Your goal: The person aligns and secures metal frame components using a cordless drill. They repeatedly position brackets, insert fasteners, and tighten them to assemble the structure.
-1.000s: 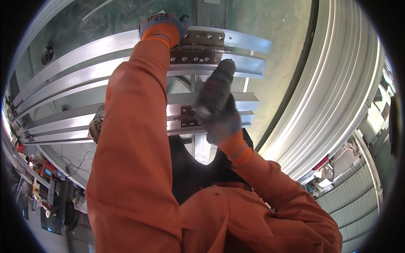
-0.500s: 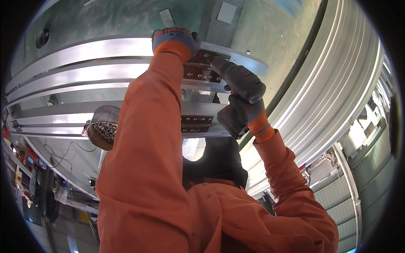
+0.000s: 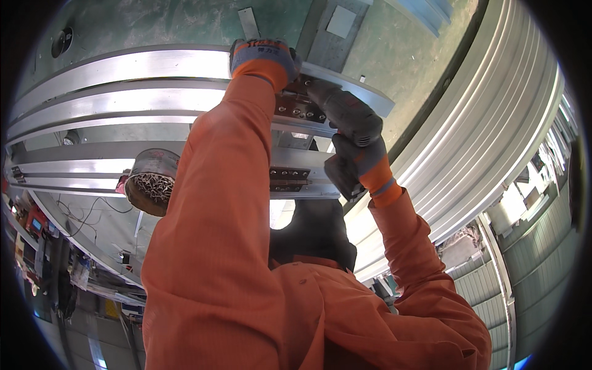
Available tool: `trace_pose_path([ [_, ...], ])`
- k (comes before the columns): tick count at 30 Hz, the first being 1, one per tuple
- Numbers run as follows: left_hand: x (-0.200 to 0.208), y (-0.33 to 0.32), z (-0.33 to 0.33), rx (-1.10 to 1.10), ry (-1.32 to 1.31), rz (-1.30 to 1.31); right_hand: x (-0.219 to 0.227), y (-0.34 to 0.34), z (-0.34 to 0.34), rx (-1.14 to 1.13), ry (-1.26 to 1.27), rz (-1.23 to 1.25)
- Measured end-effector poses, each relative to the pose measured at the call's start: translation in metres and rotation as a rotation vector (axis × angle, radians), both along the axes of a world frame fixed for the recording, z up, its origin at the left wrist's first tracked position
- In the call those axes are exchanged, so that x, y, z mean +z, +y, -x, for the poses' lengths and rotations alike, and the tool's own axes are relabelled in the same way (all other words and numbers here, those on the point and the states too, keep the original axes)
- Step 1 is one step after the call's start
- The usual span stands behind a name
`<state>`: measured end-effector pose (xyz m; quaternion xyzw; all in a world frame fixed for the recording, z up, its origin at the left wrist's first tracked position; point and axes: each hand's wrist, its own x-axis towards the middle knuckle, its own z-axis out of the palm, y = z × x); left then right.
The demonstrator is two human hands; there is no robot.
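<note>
My left hand (image 3: 265, 60), in a grey and orange glove, is curled over the far aluminium beam (image 3: 154, 64), beside a dark metal bracket (image 3: 301, 110) set with several bolts. Its fingertips are hidden. In my right hand (image 3: 368, 157), gloved alike, is a dark cordless drill (image 3: 350, 115), held by its handle. The drill's nose points up and left at the bracket, close to my left hand. I cannot make out its tip or whether it touches a bolt. Nearer me, a second dark bolted bracket (image 3: 288, 179) sits on another beam.
A round tin (image 3: 154, 161) full of small screws stands on the nearer beams, left of my left forearm. Long stacked metal profiles (image 3: 468, 142) curve along the right. Beyond the beams lies a green floor (image 3: 154, 24) with a flat metal strip (image 3: 249, 24) on it.
The view has shifted slightly. My left hand has slid a little right along the beam, and the drill has moved slightly left and away from me. My right hand still grips it.
</note>
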<state>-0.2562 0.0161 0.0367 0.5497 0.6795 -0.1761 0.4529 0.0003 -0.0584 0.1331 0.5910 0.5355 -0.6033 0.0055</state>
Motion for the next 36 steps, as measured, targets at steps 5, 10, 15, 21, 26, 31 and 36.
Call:
trace_pose_path([
  [5,-0.008,-0.011,0.000,0.029,0.065,-0.137,0.014,0.018,0.025,0.433,-0.264,-0.151],
  [10,-0.001,-0.004,-0.001,0.010,0.075,-0.051,-0.009,0.017,0.013,0.599,-0.318,-0.265],
  [15,-0.001,-0.007,-0.002,-0.027,0.082,-0.078,-0.015,0.011,0.011,0.503,-0.270,-0.239],
  [21,-0.002,-0.007,-0.002,-0.020,0.095,-0.062,-0.010,0.011,0.015,0.546,-0.288,-0.284],
  [26,-0.001,-0.003,-0.004,-0.022,0.092,-0.018,-0.008,0.013,0.019,0.525,-0.278,-0.295],
  [31,-0.001,-0.003,-0.002,-0.039,0.094,-0.027,-0.011,0.011,0.018,0.491,-0.268,-0.227],
  [36,-0.002,-0.002,-0.004,-0.032,0.084,-0.012,-0.007,0.012,0.019,0.476,-0.291,-0.237],
])
